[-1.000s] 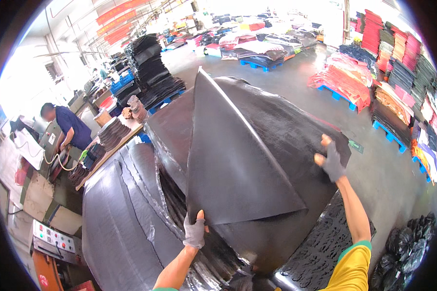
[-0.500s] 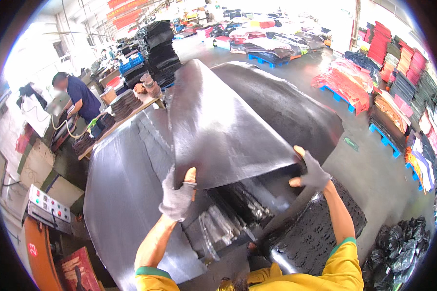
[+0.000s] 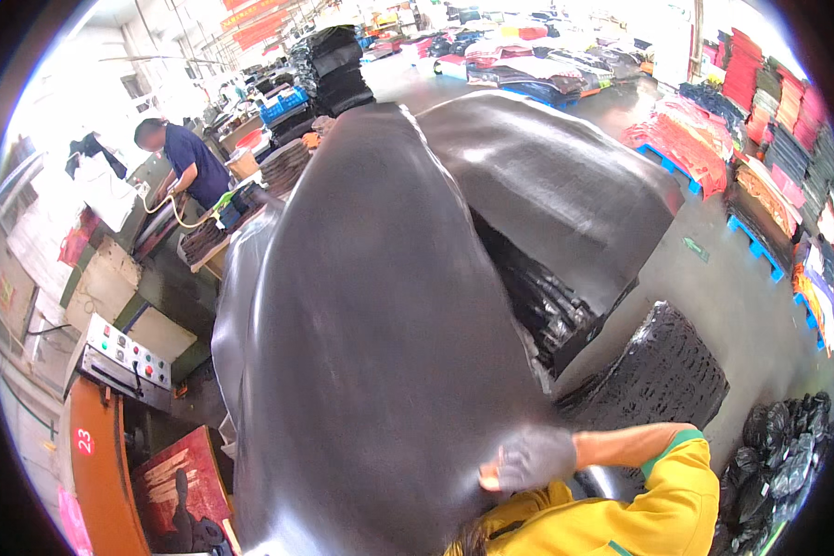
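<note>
A large dark grey leather sheet (image 3: 380, 269) lies spread over the middle, draped on the pile and reaching down toward my body. My right hand (image 3: 533, 457), in a grey glove with bare fingertips, rests on the near right part of this sheet. Its fingers point left and look stretched out, slightly smeared by motion. No part of my left hand shows. Another black sheet (image 3: 547, 176) hangs over the far right side, and folded glossy black edges (image 3: 551, 320) show in the gap between the two.
A textured black stack (image 3: 663, 371) stands right of the sheets, with black plastic bags (image 3: 774, 463) beyond. At left are a control box with buttons (image 3: 125, 357) and an orange cabinet (image 3: 102, 463). A co-worker (image 3: 190, 162) bends over a bench at far left. Pallets of coloured hides (image 3: 686, 139) line the right.
The raised sheet has come down toward me and now covers the left part of the pile. My right hand has moved down and inward; my left hand has gone out of sight.
</note>
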A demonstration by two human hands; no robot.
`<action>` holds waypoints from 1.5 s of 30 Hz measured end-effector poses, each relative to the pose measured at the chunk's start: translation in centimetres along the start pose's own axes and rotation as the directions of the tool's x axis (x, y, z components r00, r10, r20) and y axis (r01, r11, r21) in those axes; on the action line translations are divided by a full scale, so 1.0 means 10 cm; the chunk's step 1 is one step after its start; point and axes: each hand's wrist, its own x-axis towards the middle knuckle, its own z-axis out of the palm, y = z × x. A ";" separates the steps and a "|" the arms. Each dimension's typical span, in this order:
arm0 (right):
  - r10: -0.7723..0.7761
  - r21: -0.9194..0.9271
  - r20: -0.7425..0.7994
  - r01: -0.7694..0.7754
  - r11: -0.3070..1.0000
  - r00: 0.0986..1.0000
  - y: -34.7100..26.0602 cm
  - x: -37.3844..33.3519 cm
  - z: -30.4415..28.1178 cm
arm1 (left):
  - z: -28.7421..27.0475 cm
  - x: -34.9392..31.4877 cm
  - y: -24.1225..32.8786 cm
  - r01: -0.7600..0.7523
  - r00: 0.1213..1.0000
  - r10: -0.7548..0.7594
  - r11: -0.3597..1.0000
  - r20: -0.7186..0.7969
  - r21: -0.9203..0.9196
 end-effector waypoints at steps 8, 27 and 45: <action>0.245 0.023 0.677 -0.353 0.935 0.694 -0.15 -0.47 1.07 | -1.74 -0.20 -1.45 0.467 0.686 -0.659 0.724 0.308 0.508; 0.992 -0.014 -0.105 -0.998 0.068 0.069 2.88 0.49 0.15 | 0.60 0.79 -0.81 -0.586 0.788 0.277 0.068 0.549 0.807; 0.994 0.636 0.049 -0.764 -0.106 -0.098 3.27 0.59 -0.06 | 1.91 1.39 -0.85 -0.214 0.772 -0.336 0.662 0.540 0.718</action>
